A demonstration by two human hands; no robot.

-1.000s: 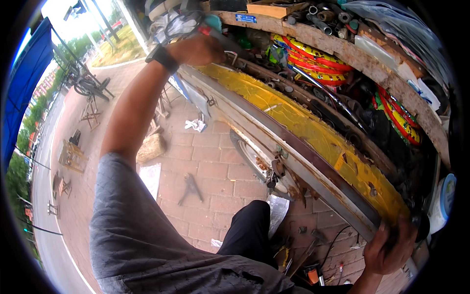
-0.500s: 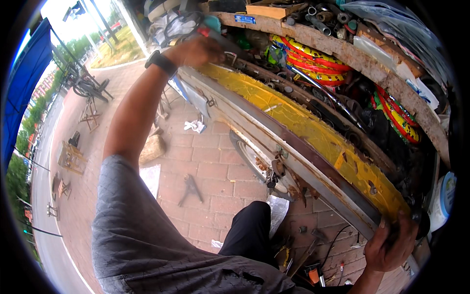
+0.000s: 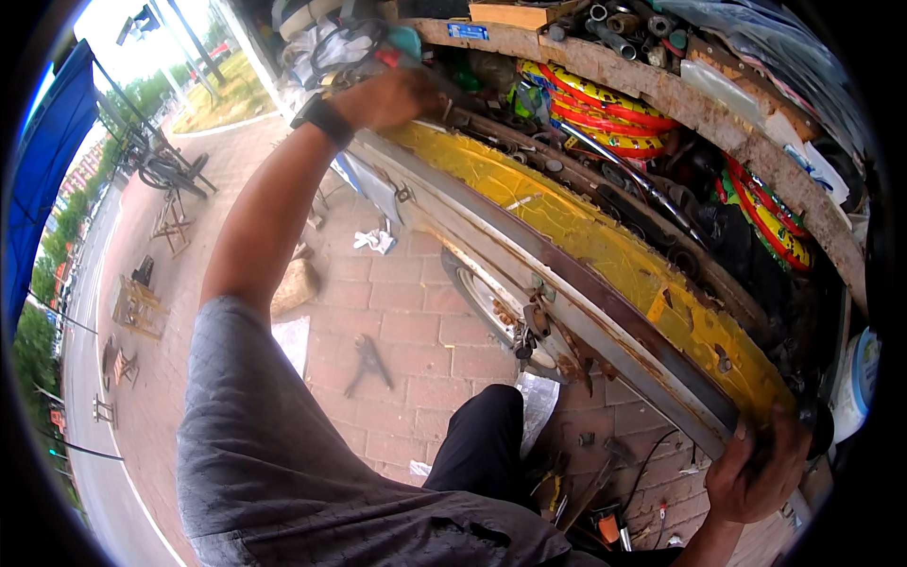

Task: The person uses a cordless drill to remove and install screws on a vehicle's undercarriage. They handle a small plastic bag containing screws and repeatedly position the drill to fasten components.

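Note:
A long, worn yellow panel [image 3: 557, 227] with a grey metal frame slopes from far left down to near right in front of me. My left hand [image 3: 392, 98], a dark band on its wrist, is curled over the panel's far end; its fingertips are blurred and partly hidden. At the near end, my right hand [image 3: 756, 470] grips the panel's lower corner, fingers over the edge. A padlock [image 3: 537, 319] and rusty fittings hang from the frame's outer side.
Behind the panel lies a tool-filled compartment with a chrome rod [image 3: 628, 175] and coiled red-and-yellow packaged hoops [image 3: 605, 113]. A wooden beam [image 3: 661, 90] borders it. Below are a wheel [image 3: 487, 302], pliers [image 3: 368, 367] and a hammer [image 3: 595, 487] on brick paving. A white bucket [image 3: 858, 378] stands at right.
My left hand has shifted slightly to the right at the panel's far end. My right hand stays on the near corner, and the panel looks almost unmoved.

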